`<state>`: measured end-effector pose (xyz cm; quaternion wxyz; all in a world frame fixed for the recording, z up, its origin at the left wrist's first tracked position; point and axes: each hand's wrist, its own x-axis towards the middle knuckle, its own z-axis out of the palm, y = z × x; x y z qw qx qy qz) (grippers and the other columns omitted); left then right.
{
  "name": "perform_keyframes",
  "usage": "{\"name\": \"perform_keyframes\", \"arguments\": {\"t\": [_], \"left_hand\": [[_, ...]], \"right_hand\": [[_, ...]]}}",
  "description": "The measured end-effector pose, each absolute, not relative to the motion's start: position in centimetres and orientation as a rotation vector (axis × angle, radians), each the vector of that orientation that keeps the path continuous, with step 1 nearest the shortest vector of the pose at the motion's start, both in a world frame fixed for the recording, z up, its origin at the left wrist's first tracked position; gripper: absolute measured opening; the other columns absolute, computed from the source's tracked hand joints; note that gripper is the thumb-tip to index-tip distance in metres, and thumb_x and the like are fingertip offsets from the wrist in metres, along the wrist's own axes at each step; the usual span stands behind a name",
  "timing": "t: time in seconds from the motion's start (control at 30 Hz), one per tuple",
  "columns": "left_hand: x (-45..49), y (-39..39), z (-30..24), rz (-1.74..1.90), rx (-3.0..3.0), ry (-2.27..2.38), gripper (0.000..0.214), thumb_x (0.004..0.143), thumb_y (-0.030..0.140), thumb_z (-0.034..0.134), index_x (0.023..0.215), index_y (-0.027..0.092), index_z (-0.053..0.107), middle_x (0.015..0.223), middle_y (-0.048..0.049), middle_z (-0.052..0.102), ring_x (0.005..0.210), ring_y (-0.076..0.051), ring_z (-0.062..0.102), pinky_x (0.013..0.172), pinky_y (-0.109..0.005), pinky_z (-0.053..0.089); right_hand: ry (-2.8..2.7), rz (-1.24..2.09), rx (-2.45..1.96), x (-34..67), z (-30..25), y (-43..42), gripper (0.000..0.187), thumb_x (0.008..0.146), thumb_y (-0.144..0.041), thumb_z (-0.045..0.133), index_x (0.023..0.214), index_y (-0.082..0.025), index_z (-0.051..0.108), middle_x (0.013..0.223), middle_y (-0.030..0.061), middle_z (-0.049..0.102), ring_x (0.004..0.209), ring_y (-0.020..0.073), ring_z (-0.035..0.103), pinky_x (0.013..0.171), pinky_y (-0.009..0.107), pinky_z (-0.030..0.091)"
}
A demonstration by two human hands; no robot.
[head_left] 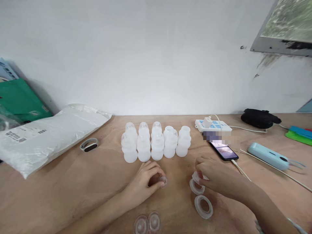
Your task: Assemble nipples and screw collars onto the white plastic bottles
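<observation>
My left hand [146,182] rests on the wooden table [73,191], fingers curled round a small clear dome cap [162,179] at its fingertips. My right hand [216,177] is closed on a translucent ring [196,177], just above another ring [196,188]. A third ring [203,206] lies nearer me. Two clear dome caps [147,223] lie at the front edge of view. Several white translucent bottles [156,141] stand in rows just beyond both hands.
A large white plastic bag [48,136] lies at the left with a wristband [89,145] beside it. At the right are a lit phone [224,151] on a cable, a power strip [212,125], a black pouch [259,117] and a light blue device [268,156].
</observation>
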<state>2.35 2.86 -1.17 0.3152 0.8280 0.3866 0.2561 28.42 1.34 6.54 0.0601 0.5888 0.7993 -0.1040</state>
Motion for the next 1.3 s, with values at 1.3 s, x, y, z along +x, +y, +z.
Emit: {"name": "perform_keyframes", "arguments": {"t": [1.3], "left_hand": [[1.7, 3.1, -2.0, 0.895, 1.967, 0.913, 0.045, 0.081, 0.047, 0.081, 0.114, 0.024, 0.062, 0.115, -0.0064, 0.064, 0.112, -0.031, 0.058, 0.097, -0.043, 0.042]], "right_hand": [[3.463, -0.253, 1.319, 22.2, 1.1, 0.7, 0.025, 0.088, 0.001, 0.047, 0.103, -0.018, 0.053, 0.101, 0.0097, 0.069, 0.092, 0.0248, 0.063, 0.079, 0.039, 0.056]]}}
